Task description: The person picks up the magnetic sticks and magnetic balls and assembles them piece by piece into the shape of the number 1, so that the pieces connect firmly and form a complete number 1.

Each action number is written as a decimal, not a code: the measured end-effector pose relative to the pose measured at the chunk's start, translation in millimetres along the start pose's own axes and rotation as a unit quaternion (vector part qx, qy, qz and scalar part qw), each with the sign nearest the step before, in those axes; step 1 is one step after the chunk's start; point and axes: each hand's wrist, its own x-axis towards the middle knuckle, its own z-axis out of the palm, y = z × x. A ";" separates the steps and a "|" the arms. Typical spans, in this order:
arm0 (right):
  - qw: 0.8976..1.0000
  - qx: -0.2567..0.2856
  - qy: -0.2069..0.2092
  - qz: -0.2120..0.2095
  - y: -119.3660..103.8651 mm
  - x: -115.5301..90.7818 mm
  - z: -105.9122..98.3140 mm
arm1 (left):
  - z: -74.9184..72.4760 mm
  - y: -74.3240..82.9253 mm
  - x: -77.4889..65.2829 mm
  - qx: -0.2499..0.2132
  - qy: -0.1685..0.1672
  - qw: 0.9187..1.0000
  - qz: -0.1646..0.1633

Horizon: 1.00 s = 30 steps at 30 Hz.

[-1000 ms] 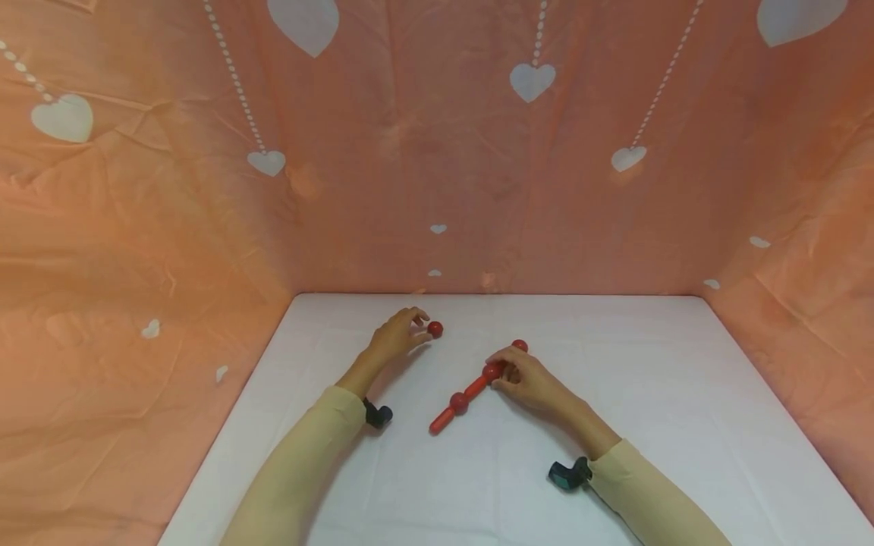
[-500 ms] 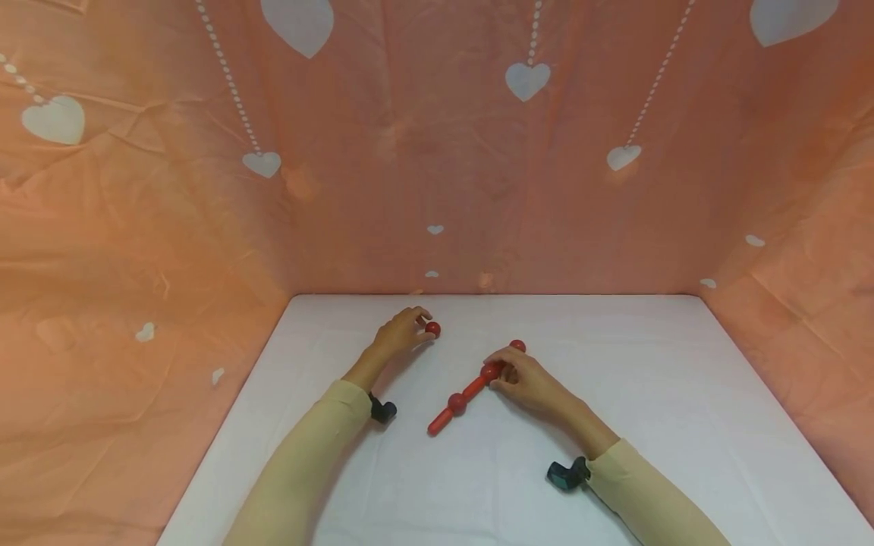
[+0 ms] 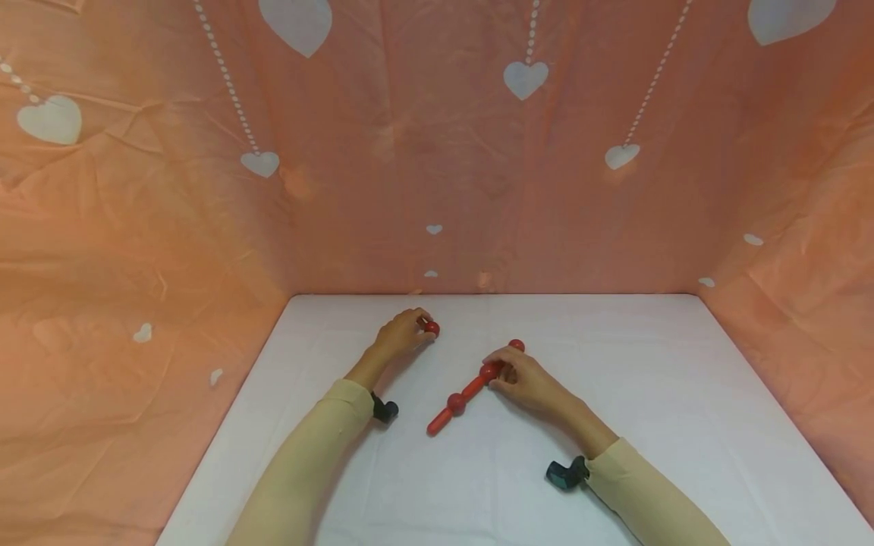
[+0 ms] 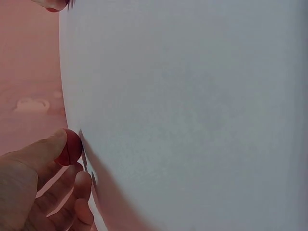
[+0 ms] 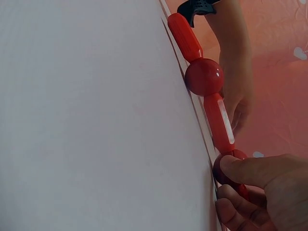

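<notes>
A small red ball (image 3: 432,327) is at the fingertips of my left hand (image 3: 401,332), near the back of the table. The left wrist view shows thumb and finger pinching that red ball (image 4: 70,147), with a thin seam across it. My right hand (image 3: 529,383) pinches one ball (image 5: 225,168) of a red stick of alternating balls and rods. Its near rod (image 3: 440,422) points to the front left, joined to another ball (image 3: 457,403). At the far end a ball (image 3: 517,345) shows beyond my right fingers, which hide the part between.
Both hands work over a white table (image 3: 478,485) with a straight back edge. Orange cloth (image 3: 410,189) printed with white hearts hangs behind and at both sides. A black wrist camera (image 3: 567,474) sits by the right cuff, another (image 3: 385,410) by the left.
My left fingers have come in around the loose red ball and now pinch it. The right hand and red stick hold their place, apart from a slight shift of the whole view.
</notes>
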 end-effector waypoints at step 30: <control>1.000 0.001 0.005 0.010 -2.2 0.3 0.9 | -1.0 -5.9 -9.5 -0.019 0.000 1.000 0.002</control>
